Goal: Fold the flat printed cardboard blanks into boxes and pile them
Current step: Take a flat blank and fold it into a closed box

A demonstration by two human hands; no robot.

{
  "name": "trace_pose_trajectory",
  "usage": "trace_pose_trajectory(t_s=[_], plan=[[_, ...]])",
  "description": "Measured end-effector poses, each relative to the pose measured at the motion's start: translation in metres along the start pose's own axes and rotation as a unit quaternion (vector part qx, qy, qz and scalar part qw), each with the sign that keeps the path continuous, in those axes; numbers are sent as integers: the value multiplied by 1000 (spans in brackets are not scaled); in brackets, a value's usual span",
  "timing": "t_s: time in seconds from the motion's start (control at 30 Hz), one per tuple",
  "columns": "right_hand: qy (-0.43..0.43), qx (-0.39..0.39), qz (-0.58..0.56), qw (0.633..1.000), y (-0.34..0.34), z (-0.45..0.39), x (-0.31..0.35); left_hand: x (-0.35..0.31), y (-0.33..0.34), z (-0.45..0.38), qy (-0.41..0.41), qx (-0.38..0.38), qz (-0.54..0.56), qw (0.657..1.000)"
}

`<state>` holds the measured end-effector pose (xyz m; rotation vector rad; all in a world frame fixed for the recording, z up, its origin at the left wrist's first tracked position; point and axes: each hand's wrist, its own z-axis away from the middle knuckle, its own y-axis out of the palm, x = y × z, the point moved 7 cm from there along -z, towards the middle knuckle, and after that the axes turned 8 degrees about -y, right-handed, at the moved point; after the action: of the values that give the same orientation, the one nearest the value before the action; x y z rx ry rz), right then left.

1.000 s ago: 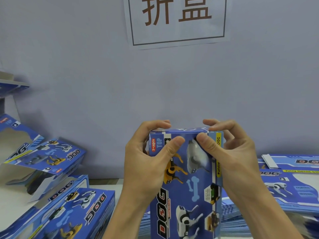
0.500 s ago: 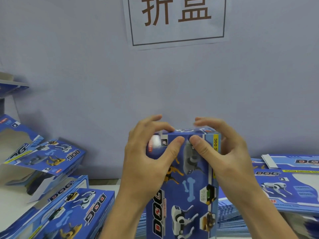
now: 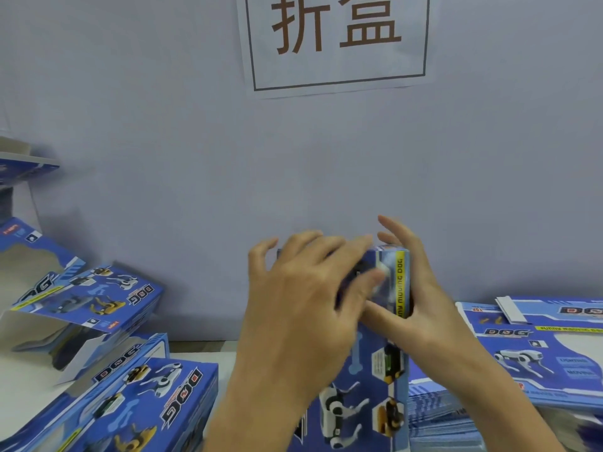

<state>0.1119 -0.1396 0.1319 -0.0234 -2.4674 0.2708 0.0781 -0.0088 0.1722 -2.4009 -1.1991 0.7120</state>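
A blue printed "DOG" box [image 3: 368, 386] stands upright in front of me, its top end near chest height. My left hand [image 3: 300, 305] lies across the upper front of the box with its fingers stretched out over the top end, blurred by motion. My right hand [image 3: 424, 314] holds the box's right edge, thumb on the front face and fingers reaching up behind it. The top flap is hidden under my hands. A stack of flat printed blanks [image 3: 538, 353] lies at the right.
Folded boxes lie at the left: one [image 3: 130, 396] near the front and another [image 3: 88, 298] tilted on top of more behind it. A grey wall with a paper sign [image 3: 336, 40] rises close behind the table.
My left hand has swept right across the box's upper front, its fingers straightening over the top. My right fingers lifted off the top end; its thumb slid lower on the front.
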Motion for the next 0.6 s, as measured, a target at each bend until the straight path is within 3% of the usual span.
trace_pose_trajectory(t_s=[0.23, 0.37, 0.47, 0.6], plan=[[-39, -29, 52, 997, 12, -4, 4, 6, 8, -1, -82, 29, 50, 995], [-50, -35, 21, 998, 29, -7, 10, 18, -2, 0, -148, -14, 57, 987], [-50, -5, 29, 998, 42, -7, 19, 34, -11, -3, -185, 0, 61, 981], [-45, 21, 55, 997, 47, -6, 29, 55, -28, -4, -176, -53, 134, 974]])
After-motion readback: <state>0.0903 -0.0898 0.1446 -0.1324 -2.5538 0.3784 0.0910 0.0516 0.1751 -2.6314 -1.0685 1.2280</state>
